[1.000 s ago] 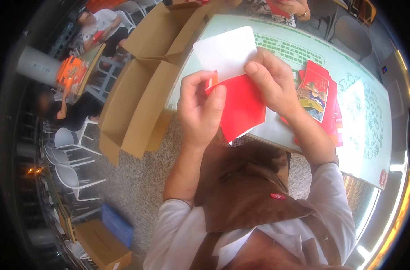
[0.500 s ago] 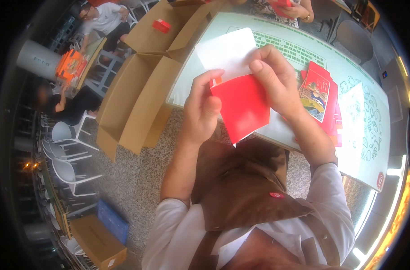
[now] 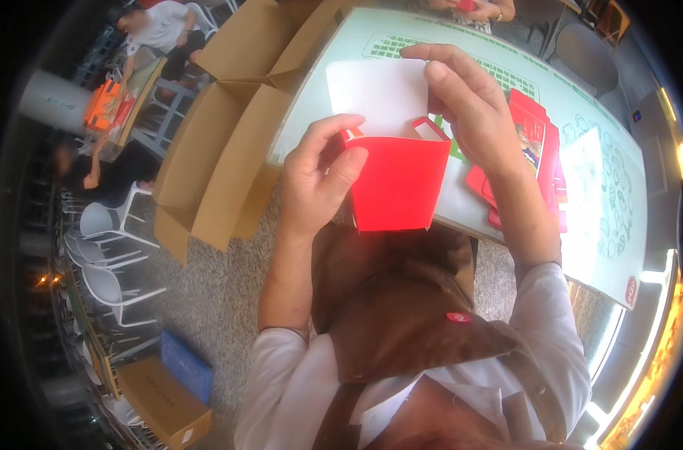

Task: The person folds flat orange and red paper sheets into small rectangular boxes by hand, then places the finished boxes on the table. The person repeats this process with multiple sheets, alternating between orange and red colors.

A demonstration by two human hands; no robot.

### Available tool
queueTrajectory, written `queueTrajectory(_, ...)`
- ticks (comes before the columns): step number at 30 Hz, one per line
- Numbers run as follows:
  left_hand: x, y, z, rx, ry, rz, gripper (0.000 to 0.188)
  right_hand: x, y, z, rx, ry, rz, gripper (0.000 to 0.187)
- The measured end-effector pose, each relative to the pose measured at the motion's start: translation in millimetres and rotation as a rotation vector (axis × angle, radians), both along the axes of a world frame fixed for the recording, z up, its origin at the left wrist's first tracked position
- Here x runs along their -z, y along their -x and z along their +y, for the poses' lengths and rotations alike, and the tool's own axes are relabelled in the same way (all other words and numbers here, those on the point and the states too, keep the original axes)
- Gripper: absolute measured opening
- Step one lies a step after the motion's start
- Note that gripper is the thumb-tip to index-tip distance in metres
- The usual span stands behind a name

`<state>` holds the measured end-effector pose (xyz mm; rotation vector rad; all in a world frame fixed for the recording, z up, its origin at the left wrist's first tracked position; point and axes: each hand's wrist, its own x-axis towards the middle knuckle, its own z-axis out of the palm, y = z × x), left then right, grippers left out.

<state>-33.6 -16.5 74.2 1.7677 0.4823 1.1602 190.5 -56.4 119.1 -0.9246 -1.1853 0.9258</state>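
A red paper box point(image 3: 398, 184) hangs just past the table's near edge, its mouth open and its tall white-lined lid flap point(image 3: 379, 94) standing up. My left hand point(image 3: 317, 172) grips the box's upper left corner between thumb and fingers. At the flap's upper right corner is my right hand point(image 3: 473, 105), its thumb and curled forefinger at the edge. A small side flap point(image 3: 430, 129) stands out from the box's right side. The box's inside is mostly hidden. Right of my right wrist lies a pile of flat red box blanks point(image 3: 533, 124) with a printed picture on top.
The pale printed table point(image 3: 619, 225) stretches away to the right. At its left stands a big open brown carton point(image 3: 240, 161). Another carton point(image 3: 161, 401) sits on the floor near white chairs point(image 3: 105, 285). Other people are at the far side and far left.
The red box has turned from a tilt to nearly square and opened out, its side flap now showing. My right hand has moved up and right, from the box's mouth to the lid flap's edge.
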Motion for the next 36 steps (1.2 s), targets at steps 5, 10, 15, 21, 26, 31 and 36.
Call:
queueTrajectory(5,-4,-5,-9,0.037,0.179,-0.179,0.065,3,-3,0,0.033,-0.103,-0.168,0.025)
queueTrajectory(10,-4,-7,-11,0.029,0.167,-0.156,0.074,8,-3,-5,0.033,-0.139,-0.207,0.019)
queueTrajectory(15,-3,-6,-12,-0.016,0.103,-0.181,0.066,5,-3,-11,-0.126,-0.222,-0.273,0.016)
queueTrajectory(21,3,-3,-10,-0.087,-0.043,-0.145,0.057,-5,-3,-22,-0.282,-0.288,-0.425,0.025)
queueTrajectory(26,4,-4,-9,-0.124,-0.160,-0.056,0.060,-9,6,-29,-0.289,-0.028,-0.293,0.026)
queueTrajectory(31,10,1,-6,-0.118,-0.186,0.018,0.065,3,15,-25,-0.368,0.070,-0.213,0.022)
queueTrajectory(36,8,4,-9,-0.156,-0.217,0.075,0.060,8,19,-26,-0.285,0.045,-0.382,0.038)
